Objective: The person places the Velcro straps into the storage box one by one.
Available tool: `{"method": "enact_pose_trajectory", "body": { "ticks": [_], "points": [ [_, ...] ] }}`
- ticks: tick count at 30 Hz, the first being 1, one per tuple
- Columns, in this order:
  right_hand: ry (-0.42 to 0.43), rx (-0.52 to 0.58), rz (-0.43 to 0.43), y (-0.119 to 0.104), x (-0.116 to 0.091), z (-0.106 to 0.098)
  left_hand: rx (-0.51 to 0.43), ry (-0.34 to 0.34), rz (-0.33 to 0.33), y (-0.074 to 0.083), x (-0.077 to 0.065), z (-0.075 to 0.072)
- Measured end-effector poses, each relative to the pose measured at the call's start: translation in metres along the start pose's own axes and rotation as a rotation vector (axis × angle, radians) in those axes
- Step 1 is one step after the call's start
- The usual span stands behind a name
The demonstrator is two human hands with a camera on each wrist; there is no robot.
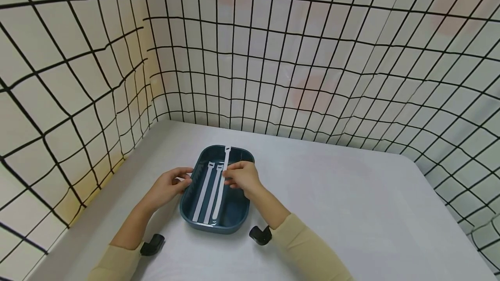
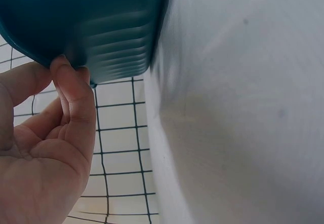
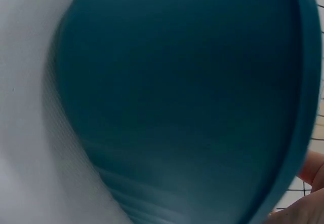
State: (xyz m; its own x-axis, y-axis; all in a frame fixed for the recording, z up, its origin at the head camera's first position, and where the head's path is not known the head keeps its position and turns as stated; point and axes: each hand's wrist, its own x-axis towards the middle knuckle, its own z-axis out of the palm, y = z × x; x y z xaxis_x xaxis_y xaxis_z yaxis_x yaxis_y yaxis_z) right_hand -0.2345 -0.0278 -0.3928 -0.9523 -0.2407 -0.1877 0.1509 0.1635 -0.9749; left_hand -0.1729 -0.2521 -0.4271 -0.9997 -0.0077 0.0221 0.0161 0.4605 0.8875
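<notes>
A dark teal plastic tub (image 1: 212, 229) stands on the white surface in the head view. Three white cable straps with slotted heads are in view there: a left strap (image 1: 202, 194) and a middle strap (image 1: 212, 193) lie lengthwise inside. My right hand (image 1: 245, 178) pinches the third strap (image 1: 219, 195) over the tub, its head reaching the far rim. At the tub's left side my left hand (image 1: 167, 189) pinches the rim between thumb and fingers, as the left wrist view also shows. In the right wrist view the tub's wall (image 3: 187, 82) hides most of the right hand and the straps.
A black wire grid (image 1: 250, 55) rises behind and to the left, with pale sheeting behind it. The white tabletop (image 1: 332, 203) stretches to the right of the tub. Black wrist devices sit at the left sleeve (image 1: 153, 245) and right sleeve (image 1: 260, 235).
</notes>
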Motion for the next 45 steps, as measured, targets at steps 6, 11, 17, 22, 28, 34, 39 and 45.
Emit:
{"method": "enact_pose_trajectory", "body": {
  "ticks": [6,11,17,22,28,34,39,45],
  "points": [
    [0.02,-0.067,-0.043,0.005,0.002,0.01,-0.012,-0.009,0.018,-0.001,0.0,-0.001],
    [0.017,-0.106,-0.05,0.012,0.004,0.018,-0.005,-0.009,0.015,-0.002,0.0,-0.002],
    [0.036,-0.155,-0.05,0.018,0.006,0.024,-0.001,-0.012,0.016,-0.001,0.0,-0.002],
    [0.068,-0.214,-0.047,0.023,0.009,0.027,0.005,-0.009,0.013,-0.001,0.001,-0.002],
    [0.124,-0.283,-0.035,0.025,0.01,0.03,0.008,-0.01,0.013,-0.002,0.001,-0.002],
    [0.144,-0.37,-0.062,0.026,0.013,0.031,0.003,-0.01,0.018,-0.002,0.001,-0.002],
    [0.141,-0.421,-0.054,0.027,0.014,0.03,0.005,-0.005,0.027,-0.001,0.002,-0.001],
    [0.133,-0.465,-0.045,0.029,0.013,0.031,0.008,-0.003,0.016,-0.001,0.002,-0.001]
  ]
}}
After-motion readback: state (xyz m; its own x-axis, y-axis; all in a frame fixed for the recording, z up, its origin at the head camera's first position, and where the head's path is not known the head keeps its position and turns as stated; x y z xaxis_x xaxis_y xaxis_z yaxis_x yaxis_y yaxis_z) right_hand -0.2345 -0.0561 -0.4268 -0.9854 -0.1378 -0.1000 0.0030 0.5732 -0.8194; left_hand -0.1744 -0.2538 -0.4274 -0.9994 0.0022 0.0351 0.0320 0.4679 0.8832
